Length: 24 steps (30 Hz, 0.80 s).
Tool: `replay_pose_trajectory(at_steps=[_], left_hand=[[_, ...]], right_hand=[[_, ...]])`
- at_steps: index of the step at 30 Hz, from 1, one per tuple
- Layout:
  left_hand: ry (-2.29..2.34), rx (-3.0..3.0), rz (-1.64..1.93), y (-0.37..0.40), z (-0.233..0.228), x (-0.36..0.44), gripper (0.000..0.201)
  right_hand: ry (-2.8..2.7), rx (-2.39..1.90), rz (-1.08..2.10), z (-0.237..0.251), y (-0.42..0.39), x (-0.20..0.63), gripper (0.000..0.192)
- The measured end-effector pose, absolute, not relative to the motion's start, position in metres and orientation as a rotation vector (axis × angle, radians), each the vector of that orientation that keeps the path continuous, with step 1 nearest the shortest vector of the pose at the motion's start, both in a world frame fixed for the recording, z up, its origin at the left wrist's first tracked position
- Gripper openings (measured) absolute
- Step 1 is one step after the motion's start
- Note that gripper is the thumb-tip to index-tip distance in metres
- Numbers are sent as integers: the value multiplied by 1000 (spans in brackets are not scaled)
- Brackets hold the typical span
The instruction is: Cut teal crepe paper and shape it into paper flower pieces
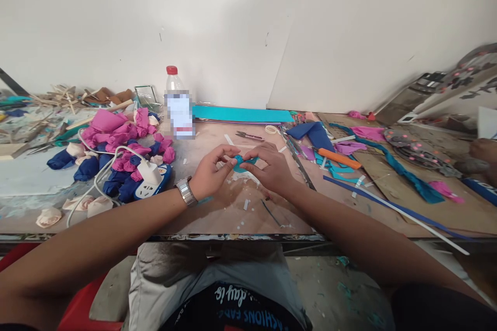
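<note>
Hands meet above the tabletop (233, 217) near its front edge. Teal strip (245, 161) is pinched between left hand (212, 173) and right hand (272, 168), long axis left-right, equally near both. Bottle (178, 103) beyond.

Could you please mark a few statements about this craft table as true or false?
1. Both hands pinch the teal piece. True.
2. The left hand wears no watch. False: a metal watch is on its wrist.
3. The bottle has a blue cap. False: the cap is red.
4. The orange knife lies to the right of the right hand. True.
5. The scissors are in the right hand. False: they lie on the table.
</note>
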State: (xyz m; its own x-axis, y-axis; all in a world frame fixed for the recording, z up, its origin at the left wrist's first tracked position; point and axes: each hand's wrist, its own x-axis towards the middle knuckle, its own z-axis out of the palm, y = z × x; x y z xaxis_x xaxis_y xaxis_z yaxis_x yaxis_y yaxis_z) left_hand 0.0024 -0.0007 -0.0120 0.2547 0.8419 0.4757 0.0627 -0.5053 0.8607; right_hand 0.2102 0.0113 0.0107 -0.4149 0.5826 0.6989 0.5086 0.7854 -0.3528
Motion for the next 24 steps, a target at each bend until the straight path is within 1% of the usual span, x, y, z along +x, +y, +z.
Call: replay_pose_trajectory(at_steps=[7,16,19,24], left_hand=[[809,1702,1299,2,-14,2,28],[777,1724,1269,0,-12,2,28],[751,1661,1267,0,-13,3,28],[703,1536,1295,1,-15,4,38]], right_hand=[[-2107,-808,83,12,9,210,17],[-2083,-805,69,10,12,210,24],[-2074,-798,80,9,13,210,23],[-2081,-793,99,9,12,211,18]])
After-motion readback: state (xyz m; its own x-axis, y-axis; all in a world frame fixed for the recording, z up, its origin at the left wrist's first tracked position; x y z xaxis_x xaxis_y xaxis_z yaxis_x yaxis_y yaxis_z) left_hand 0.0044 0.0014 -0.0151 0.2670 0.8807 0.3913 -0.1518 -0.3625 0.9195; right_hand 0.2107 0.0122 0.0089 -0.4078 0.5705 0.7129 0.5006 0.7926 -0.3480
